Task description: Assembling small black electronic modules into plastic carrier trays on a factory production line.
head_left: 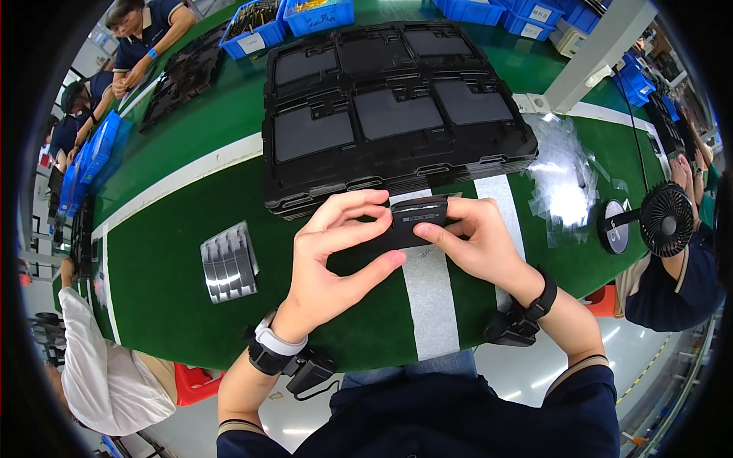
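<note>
A thin, black, rectangular part (418, 220) with small pale print on its face is held up over the table, just in front of the stacked trays. A light strip shows along its top edge. My right hand (482, 243) grips its right side, thumb on the printed face and fingers behind, partly hidden. My left hand (330, 248) is beside the part's left end, with thumb and fingers spread apart. Its index fingertip comes close to the part's left edge; whether it touches I cannot tell. The black plastic tray (397, 162) behind holds several flat dark panels (399, 114) in its compartments.
Clear film pieces (565, 179) lie heaped on the right, near a small black fan (666, 219). A clear sheet with dark strips (230, 263) rests on the left. Blue bins (256, 29) stand at the back by a metal post (599, 57). Other people sit on both sides.
</note>
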A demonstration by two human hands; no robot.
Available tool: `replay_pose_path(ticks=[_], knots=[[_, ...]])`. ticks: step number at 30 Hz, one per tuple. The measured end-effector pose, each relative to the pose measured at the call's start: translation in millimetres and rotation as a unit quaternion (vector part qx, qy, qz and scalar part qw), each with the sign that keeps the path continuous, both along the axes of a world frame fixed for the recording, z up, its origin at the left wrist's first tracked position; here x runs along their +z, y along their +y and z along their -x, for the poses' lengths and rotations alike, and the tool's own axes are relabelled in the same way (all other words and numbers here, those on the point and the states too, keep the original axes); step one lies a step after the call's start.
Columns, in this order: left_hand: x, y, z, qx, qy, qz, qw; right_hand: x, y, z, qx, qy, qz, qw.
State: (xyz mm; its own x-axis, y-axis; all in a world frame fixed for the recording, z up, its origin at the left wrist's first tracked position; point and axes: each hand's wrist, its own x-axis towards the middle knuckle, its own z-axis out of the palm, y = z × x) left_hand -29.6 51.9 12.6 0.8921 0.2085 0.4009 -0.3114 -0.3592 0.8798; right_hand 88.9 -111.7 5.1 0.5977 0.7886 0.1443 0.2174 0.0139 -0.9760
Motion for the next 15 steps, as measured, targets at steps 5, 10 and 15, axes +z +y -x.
replay_pose_path(ticks=[5, 10, 15], knots=[[3, 5, 4, -0.049, 0.08, 0.236, 0.967, 4, -1, -6, 0.041, 0.038, 0.003, 0.998], [5, 7, 2, -0.05, 0.132, 0.26, 0.955, -3, -3, -6, 0.108, 0.047, -0.028, 0.993], [-3, 11, 6, -0.043, 0.111, 0.142, 0.983, -4, 0, -2, 0.117, 0.018, 0.007, 0.993]])
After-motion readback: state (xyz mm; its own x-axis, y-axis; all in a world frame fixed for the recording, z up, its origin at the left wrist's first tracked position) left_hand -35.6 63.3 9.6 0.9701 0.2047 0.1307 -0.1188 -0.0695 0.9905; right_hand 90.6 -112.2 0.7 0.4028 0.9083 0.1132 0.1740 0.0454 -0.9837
